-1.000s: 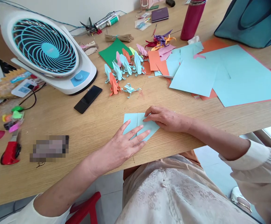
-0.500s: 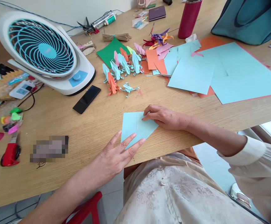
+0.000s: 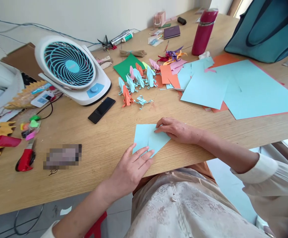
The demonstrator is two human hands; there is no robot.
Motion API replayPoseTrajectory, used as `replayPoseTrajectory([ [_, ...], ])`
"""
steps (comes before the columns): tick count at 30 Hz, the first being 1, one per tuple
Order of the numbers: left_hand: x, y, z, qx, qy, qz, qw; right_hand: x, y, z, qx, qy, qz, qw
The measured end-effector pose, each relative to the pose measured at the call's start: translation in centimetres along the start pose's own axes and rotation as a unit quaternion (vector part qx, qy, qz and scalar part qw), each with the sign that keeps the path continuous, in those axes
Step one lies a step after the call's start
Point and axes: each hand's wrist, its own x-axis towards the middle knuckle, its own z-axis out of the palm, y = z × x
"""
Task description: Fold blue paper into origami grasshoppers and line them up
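Observation:
A light blue folded sheet of paper (image 3: pixel 142 135) lies flat near the table's front edge, a line running down its middle. My left hand (image 3: pixel 131 168) rests on its lower left part, fingers stretched out and slightly spread. Over the upper right part, my right hand (image 3: pixel 176 130) has its fingers bent and drawn together, the tips on the paper near that line. Its palm side is hidden. Beyond them sit a small light blue folded paper figure (image 3: pixel 142 101), an orange one (image 3: pixel 127 96) and several more in a cluster.
Large light blue sheets (image 3: pixel 263 96) and orange paper pieces (image 3: pixel 167 75) spread to the right. A fan (image 3: pixel 71 71), a black phone (image 3: pixel 101 110) and a red-handled cutter (image 3: pixel 26 160) are on the left. Behind stand a dark red bottle (image 3: pixel 203 34) and a teal bag (image 3: pixel 260 36).
My left hand has moved a little further onto the paper, its fingers closer together. My right hand keeps nearly the same place. The camera view has shifted, showing more of the wall.

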Motion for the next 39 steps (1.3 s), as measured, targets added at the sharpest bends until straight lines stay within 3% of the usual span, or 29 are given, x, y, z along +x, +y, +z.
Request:
replayPoseTrajectory([
  [3,2.0,0.9,1.3,0.002,-0.005,-0.058,0.998,-0.1,0.1,0.2,-0.002,0.004,-0.003,1.0],
  [7,3.1,1.1,2.2,0.003,-0.021,-0.074,0.997,-0.2,0.3,0.4,0.003,0.003,-0.005,1.0],
  [14,0.7,1.4,1.5,0.04,0.016,-0.045,0.998,0.1,0.0,0.1,-0.005,0.002,-0.002,1.0],
  [18,-0.7,1.9,1.6,0.021,0.063,-0.084,0.994,0.3,-0.6,-0.2,-0.04,-0.006,0.006,0.999],
  [22,-1.8,1.9,2.3,-0.011,0.11,-0.083,0.99,0.2,-1.5,-0.5,-0.082,-0.018,0.026,0.996],
  [28,-2.8,3.0,3.8,-0.038,0.139,-0.114,0.983,-2.2,-5.5,-0.1,-0.105,-0.028,0.074,0.991],
  [34,-4.1,5.2,5.0,-0.039,0.2,-0.112,0.973,-5.6,-10.8,2.3,-0.107,-0.051,0.076,0.99],
  [39,-5.2,6.2,6.0,-0.015,0.237,-0.1,0.966,-6.9,-12.4,4.8,-0.176,0.014,0.049,0.983],
])
